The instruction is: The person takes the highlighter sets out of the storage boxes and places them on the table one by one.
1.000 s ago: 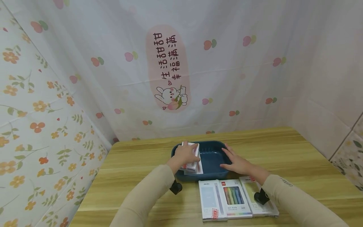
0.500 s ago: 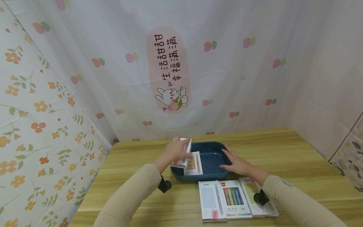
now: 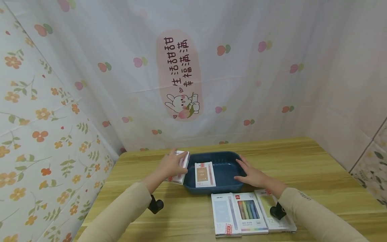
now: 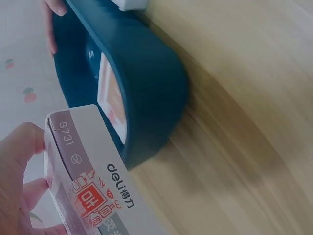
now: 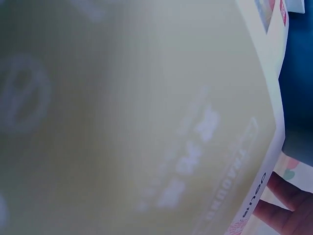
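Note:
My left hand (image 3: 167, 167) grips a white highlighter box (image 3: 179, 179) just off the left end of a dark blue plastic tub (image 3: 193, 190). In the left wrist view, purple bands, a red-orange sticker and "deli S731" show on the box's side. Inside the tub, towards its left end, lies another white box with an orange-brown panel (image 3: 202, 175). My right hand (image 3: 254, 174) rests on the tub's right rim, thumb and fingers spread apart and fairly straight. Its fingers (image 4: 50, 29) reach over the rim in the left wrist view.
Before the tub, three flat boxes lie side by side: one with a blue panel (image 3: 222, 211), one with a window of coloured pens (image 3: 249, 210), one with a yellow-green panel (image 3: 266, 201), partly under the right wrist camera. A printed curtain (image 3: 272, 84) hangs behind the wooden table (image 3: 136, 188).
My left hand has carried the highlighter box leftwards, from over the tub to beyond its left end. The orange-brown box is now uncovered. My right hand has stayed on the rim.

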`<state>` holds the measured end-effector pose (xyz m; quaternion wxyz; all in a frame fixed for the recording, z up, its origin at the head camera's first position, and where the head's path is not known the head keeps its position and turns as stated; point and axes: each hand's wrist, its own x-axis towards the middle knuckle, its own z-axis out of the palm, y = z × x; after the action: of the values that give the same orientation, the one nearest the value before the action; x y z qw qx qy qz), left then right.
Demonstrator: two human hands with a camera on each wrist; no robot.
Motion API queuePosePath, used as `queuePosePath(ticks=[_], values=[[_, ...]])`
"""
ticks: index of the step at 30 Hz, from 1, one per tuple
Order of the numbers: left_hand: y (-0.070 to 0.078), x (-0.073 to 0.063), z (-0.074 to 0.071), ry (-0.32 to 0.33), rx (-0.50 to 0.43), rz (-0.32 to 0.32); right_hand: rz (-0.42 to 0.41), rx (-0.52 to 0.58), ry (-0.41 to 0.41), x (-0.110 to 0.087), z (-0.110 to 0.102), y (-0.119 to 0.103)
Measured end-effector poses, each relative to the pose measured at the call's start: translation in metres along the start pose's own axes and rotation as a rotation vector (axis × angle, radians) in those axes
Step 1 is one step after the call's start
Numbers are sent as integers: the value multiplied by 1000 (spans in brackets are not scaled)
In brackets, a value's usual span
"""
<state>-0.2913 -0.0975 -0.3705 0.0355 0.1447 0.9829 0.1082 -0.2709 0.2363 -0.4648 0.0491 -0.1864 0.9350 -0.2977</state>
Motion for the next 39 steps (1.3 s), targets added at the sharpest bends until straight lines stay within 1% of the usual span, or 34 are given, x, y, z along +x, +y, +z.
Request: queuePosePath(ticks=[4,9,13,17,23,28,33,39], values=[[-12,-10,-1,-7,-11,-13,0,-4,3,0,0,0],[-27,-23,3,-1,-1,8,3,-3,2,0,-1,0],[-40,-34,11,23,29,22,3,13,-3,-1,-2,-3],[-49,-44,23,22,51,10,5,4,-4,-1,-3,-4],[-54,-61,46,-7,-22,-33,9,-8,-5,1,1,0],[-59,-71,62,-24,-35,-47,10,3,-14,0,0,-2],[-60,-76,68,-40,-31,-59,14,-6,-12,-1,-1,-4],[-58,-81,72,-72,-55,-47,16,-7,-11,-2,-3,-5]])
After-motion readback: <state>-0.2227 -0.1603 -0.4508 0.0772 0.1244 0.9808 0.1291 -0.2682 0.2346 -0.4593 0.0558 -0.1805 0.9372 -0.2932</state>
